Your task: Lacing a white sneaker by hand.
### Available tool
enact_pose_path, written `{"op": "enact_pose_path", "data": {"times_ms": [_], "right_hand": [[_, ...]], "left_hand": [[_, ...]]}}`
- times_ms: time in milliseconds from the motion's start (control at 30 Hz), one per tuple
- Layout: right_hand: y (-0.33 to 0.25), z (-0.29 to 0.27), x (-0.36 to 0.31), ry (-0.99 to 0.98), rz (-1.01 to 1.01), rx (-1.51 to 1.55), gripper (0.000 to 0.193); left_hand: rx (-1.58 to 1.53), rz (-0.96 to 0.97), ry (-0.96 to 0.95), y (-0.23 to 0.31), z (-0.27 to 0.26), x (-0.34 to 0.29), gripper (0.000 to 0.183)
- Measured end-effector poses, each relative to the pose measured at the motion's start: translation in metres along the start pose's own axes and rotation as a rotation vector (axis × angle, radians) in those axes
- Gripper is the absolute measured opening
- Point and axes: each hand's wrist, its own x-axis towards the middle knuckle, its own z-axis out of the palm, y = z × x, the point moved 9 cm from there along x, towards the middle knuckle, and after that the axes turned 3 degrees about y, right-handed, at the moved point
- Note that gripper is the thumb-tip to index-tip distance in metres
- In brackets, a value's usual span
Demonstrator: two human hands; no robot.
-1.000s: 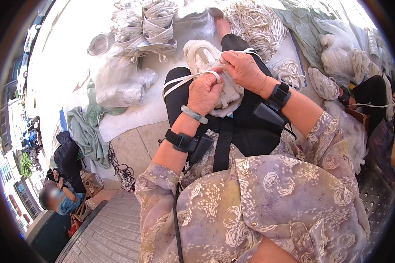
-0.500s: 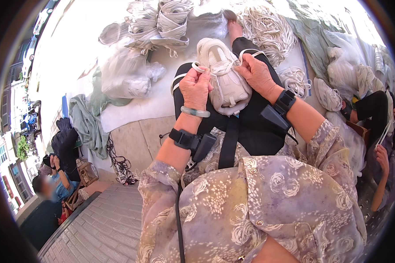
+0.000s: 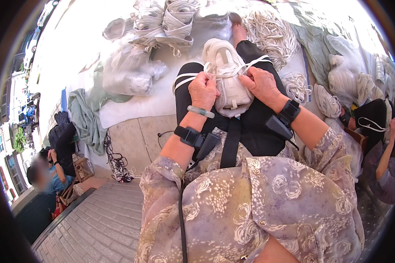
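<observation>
One off-white lace-up sneaker [image 3: 236,97] sits btwn the person's knees, on the black trousers [image 3: 261,133], long axis running roughly away from the body, far end tipped a bit left. Its white shoelace [image 3: 257,61] crosses over the middle; that crossing lies btwn the two sets of fingertips, slightly beyond them, w/ the R side a touch nearer, AFAICT. L hand [image 3: 203,91] is at the shoe's left edge, thumb & forefinger pinched on a lace loop. R hand [image 3: 264,86] is on the opposite edge, fingers curled, thumb tip right by the crossing; can't tell if it grips lace or just rests there. One lace length trails over each knee. Farther out: a big lace heap [image 3: 274,37] past the R knee, a smaller lace bundle [image 3: 296,86] nearer, another sneaker [image 3: 326,101] off right, plus stacked pale shoes [image 3: 178,24] & a clear plastic bag [image 3: 126,65] up left.
</observation>
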Motion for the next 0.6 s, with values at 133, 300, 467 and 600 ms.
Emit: {"op": "enact_pose_path", "data": {"times_ms": [133, 300, 467, 600], "right_hand": [[0.003, -0.001, -0.001, 0.040, 0.017, 0.005, 0.043], [0.001, -0.002, 0.011, 0.062, -0.006, -0.007, 0.041], [0.005, -0.003, 0.010, 0.072, 0.028, 0.041, 0.039], [0.004, -0.004, 0.008, 0.093, 0.022, 0.090, 0.039]], "left_hand": [[0.059, 0.060, -0.033, 0.007, 0.002, 0.000, 0.014], [0.451, 0.313, -0.017, 0.027, 0.008, 0.013, 0.010], [0.935, 0.473, -0.125, 0.051, 0.038, 0.008, 0.010], [0.592, 0.118, -0.050, 0.030, 0.005, 0.019, 0.025]]}}
